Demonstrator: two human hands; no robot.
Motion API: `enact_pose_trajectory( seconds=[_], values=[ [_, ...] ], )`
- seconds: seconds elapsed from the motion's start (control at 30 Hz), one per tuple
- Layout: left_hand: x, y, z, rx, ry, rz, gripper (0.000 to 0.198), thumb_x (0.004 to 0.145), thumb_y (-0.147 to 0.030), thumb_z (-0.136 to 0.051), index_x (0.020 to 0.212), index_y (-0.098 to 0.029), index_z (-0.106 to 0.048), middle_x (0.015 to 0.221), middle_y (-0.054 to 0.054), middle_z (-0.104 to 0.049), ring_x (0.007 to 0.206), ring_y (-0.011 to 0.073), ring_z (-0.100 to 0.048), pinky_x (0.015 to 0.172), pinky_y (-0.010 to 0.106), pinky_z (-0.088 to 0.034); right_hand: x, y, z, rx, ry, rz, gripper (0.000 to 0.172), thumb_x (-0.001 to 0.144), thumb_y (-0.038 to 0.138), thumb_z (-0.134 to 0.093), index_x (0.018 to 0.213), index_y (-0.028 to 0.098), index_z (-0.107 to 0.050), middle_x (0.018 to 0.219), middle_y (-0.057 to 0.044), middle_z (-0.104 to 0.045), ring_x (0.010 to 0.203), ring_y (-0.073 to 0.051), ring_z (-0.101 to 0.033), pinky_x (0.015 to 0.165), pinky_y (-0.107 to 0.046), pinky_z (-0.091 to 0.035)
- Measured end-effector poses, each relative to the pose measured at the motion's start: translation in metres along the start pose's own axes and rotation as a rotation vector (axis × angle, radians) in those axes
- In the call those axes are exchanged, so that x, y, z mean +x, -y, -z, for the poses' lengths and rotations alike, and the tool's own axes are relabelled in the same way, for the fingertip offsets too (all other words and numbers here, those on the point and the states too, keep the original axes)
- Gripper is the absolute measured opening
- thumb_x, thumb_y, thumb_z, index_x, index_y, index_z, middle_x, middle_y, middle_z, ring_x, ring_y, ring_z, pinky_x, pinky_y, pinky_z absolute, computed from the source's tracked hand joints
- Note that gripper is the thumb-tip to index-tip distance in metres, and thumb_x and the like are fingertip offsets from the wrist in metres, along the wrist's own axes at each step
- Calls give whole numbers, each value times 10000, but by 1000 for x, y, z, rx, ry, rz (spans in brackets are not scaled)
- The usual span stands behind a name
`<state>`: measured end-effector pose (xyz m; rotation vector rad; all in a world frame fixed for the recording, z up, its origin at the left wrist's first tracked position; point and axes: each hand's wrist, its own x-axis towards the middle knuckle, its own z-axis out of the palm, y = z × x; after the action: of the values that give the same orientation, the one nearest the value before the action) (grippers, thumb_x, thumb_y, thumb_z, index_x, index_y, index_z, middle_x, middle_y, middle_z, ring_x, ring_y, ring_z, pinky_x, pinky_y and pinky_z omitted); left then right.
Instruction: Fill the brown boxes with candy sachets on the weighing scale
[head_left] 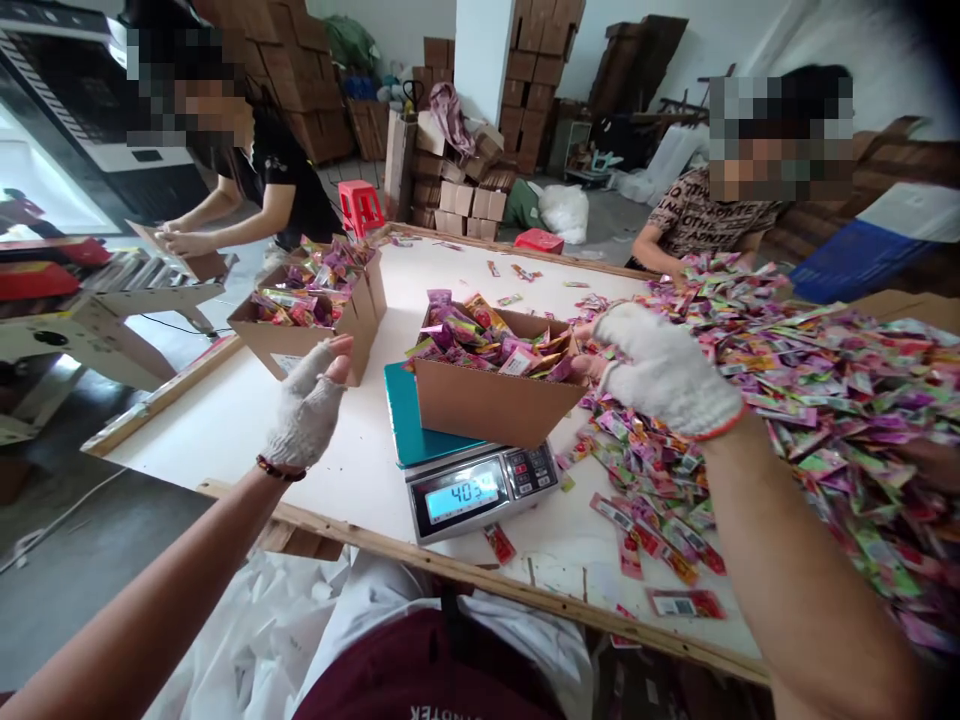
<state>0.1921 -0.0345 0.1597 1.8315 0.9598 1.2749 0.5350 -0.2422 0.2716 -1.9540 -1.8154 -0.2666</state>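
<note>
An open cardboard box (495, 405) filled with small colourful sachets (480, 335) sits on the teal pan (401, 415) of a digital scale (480, 490). The scale's lit display begins with 403; its last digit is unclear. My right hand (664, 375), in a white fingerless glove, is at the box's right end, thumb and fingers apart; whether the fingertips touch the box is hard to tell. My left hand (307, 400), gloved likewise, is held up left of the scale with fingers extended and nothing in it. Just beyond it stand filled boxes (307, 345).
A large heap of sachets (840, 400) covers the right of the white table (187, 430), which has a wooden edge. Loose sachets (686, 604) lie near the front. One person (277, 190) handles cardboard at left; another (712, 215) is behind the heap.
</note>
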Motion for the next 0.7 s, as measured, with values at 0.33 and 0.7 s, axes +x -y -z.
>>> enact_pose_trajectory(
  seconds=[0.33,0.7],
  values=[
    [32,-132,-91,611,842,-643,449,746,-671,-667,758,-228,-738,692,49,-693,704,223,-680,726,324,-531,7,6,-20,310,119,-20,311,857,432,-689,667,194,-627,892,-56,-595,805,-200,-607,692,-324,-504],
    [39,-133,-61,41,518,-626,289,872,-415,-657,1006,-182,-762,1158,109,-738,1114,237,-684,989,376,-536,8,18,3,270,-235,24,164,892,332,-618,775,272,-717,941,-70,-704,924,-285,-667,879,-471,-536]
  ],
)
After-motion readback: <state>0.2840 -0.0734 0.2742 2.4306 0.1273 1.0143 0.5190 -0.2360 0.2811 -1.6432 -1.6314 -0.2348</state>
